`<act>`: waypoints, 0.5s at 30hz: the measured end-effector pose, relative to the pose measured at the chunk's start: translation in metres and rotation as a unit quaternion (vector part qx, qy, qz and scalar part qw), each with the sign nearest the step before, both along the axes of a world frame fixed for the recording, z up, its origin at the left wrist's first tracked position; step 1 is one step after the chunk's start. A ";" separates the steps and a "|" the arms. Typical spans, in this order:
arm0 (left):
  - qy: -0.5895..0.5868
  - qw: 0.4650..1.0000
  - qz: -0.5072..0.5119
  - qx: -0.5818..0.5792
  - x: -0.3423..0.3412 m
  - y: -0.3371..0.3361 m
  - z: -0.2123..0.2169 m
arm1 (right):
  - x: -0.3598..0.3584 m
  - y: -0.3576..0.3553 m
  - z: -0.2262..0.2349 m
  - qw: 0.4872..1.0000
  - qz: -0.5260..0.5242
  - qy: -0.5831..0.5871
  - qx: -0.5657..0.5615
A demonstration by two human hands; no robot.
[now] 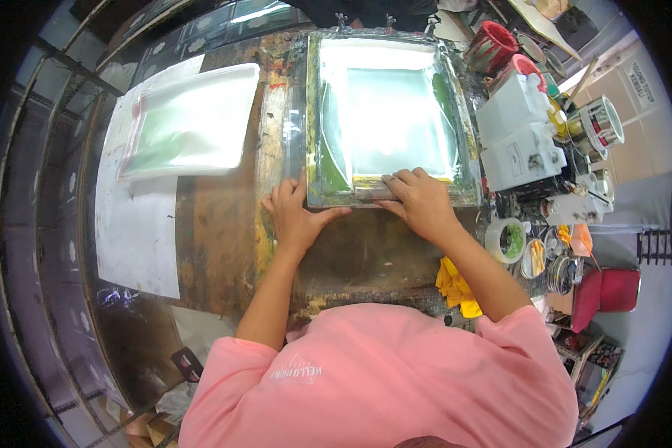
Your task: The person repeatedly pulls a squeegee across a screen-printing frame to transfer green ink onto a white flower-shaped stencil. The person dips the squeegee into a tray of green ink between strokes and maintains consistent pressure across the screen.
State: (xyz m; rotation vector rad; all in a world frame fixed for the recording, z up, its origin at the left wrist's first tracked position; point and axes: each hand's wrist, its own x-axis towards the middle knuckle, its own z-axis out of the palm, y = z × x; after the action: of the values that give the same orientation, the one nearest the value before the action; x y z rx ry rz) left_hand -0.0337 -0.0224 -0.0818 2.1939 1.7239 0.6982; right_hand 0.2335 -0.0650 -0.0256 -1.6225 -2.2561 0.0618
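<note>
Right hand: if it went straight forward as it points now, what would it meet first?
The right hand would probably first meet the frame's near rail, which it already seems to touch.

The screen [392, 123] lies toward the right of the counter [220, 231], reaching its far edge. To its left, across a bare strip, a sheet [194, 123] lies over the far part of a paper [138, 239] along the counter's left edge. Just right of the screen stands a jug [519, 138], with tins [493, 46] behind it and a tape roll [493, 243] before it. A cloth [458, 289] lies at the near edge, toward the right corner. A chair [618, 290] stands beyond the right edge.
</note>
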 end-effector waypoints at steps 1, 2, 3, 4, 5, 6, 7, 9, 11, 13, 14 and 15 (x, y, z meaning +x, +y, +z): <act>0.000 1.000 -0.004 0.008 -0.001 0.000 -0.001 | 0.003 0.009 -0.007 1.000 0.004 -0.001 0.024; -0.002 1.000 -0.009 0.006 -0.002 0.001 -0.002 | 0.008 0.023 -0.015 0.999 0.002 -0.005 0.036; -0.004 1.000 -0.014 0.005 -0.003 0.001 -0.003 | 0.014 0.040 -0.021 0.999 0.001 -0.010 0.048; -0.007 1.000 -0.019 0.006 -0.004 0.002 -0.003 | 0.021 0.065 -0.027 0.996 0.010 -0.021 0.084; -0.011 1.000 -0.021 0.010 -0.004 0.002 -0.004 | 0.029 0.092 -0.032 0.998 0.003 -0.038 0.058; -0.015 0.999 -0.023 0.016 -0.005 0.002 -0.004 | 0.034 0.121 -0.036 0.998 -0.015 -0.039 0.057; -0.020 0.999 -0.024 0.023 -0.005 0.003 -0.004 | 0.041 0.148 -0.036 0.996 -0.018 -0.027 0.078; -0.024 0.999 -0.024 0.041 -0.005 0.003 -0.003 | 0.052 0.203 -0.029 0.993 -0.046 -0.086 0.061; -0.024 0.997 -0.027 0.069 -0.004 0.004 -0.002 | 0.070 0.248 -0.011 0.997 -0.002 -0.069 0.029; -0.020 0.995 -0.032 0.094 -0.003 0.004 -0.001 | 0.083 0.283 0.003 0.996 0.022 -0.079 -0.016; -0.048 0.996 -0.033 0.074 -0.003 0.004 -0.001 | 0.086 0.291 0.003 0.998 0.021 -0.059 0.011; -0.076 0.995 -0.032 0.054 -0.003 0.004 -0.001 | 0.088 0.295 0.001 0.997 0.020 -0.068 0.010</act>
State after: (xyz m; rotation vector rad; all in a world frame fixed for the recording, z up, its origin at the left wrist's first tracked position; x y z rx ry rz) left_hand -0.0364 -0.0185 -0.0832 2.1929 1.5674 0.9363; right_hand 0.3210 0.2299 -0.0248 -1.6152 -2.3830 -0.0634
